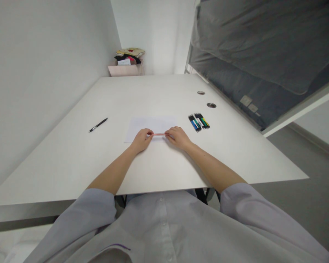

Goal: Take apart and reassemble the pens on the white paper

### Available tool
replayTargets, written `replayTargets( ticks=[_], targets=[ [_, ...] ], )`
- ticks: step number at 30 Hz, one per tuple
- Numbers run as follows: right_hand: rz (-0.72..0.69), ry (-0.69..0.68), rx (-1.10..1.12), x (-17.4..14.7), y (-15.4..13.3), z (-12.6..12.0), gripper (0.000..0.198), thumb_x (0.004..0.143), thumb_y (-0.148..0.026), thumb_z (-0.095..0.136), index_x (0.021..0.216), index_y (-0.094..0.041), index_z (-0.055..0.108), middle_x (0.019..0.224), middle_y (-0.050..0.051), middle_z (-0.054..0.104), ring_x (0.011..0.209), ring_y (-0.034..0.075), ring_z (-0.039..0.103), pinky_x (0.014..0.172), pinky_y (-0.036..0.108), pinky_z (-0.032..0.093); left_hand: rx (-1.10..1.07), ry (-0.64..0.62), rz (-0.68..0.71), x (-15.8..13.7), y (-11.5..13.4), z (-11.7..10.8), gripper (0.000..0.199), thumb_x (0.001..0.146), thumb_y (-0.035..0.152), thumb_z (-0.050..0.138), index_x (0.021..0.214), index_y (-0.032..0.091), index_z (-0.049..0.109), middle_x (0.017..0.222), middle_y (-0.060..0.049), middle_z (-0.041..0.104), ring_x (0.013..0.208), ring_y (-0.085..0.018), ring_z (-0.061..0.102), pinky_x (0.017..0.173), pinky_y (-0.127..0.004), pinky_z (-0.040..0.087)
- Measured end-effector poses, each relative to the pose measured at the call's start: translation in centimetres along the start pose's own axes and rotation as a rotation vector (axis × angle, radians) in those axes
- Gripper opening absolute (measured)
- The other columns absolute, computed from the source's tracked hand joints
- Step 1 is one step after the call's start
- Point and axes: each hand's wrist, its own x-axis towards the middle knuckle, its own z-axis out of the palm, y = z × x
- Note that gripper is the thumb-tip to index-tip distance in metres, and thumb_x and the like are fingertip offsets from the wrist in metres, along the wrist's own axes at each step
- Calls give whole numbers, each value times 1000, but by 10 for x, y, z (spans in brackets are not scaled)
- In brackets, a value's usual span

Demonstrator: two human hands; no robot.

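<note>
Between my two hands a thin pinkish-red stick is held level above a sheet of white paper; its exact kind is too small to make out. My left hand pinches the left end between thumb and fingers. At the other end, the fingers of my right hand are closed on it in the same way. Both ends are hidden in the fingertips. The paper lies flat on the white table, partly covered by my hands.
A black pen lies to the left. On the right are several markers side by side, in blue, green, white and yellow. Two round cable holes sit near the dark partition. A box with cloth items stands beyond the far edge.
</note>
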Motion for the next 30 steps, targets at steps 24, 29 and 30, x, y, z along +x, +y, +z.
replayTargets(
  ticks=[24,29,30],
  targets=[
    [114,15,176,2,-2,-6,23,92,-30,57,104,-19,73,90,8,72,83,21,61,79,33,41,93,63,91,0,-2,2,13,93,24,50,94,18,61,96,-9,66,95,-23,59,90,-41,48],
    [352,127,751,2,8,-10,29,75,-40,70,96,-20,71,68,0,63,61,15,54,63,29,41,117,110,57,1,-7,2,13,93,23,48,95,18,59,99,-10,66,98,-24,59,92,-41,48],
    [384,162,877,3,10,-12,30,73,-42,71,92,-20,71,65,-1,61,60,14,52,61,29,41,125,111,51,1,-8,2,13,93,23,47,96,18,59,99,-11,66,98,-24,59,92,-41,47]
  ],
)
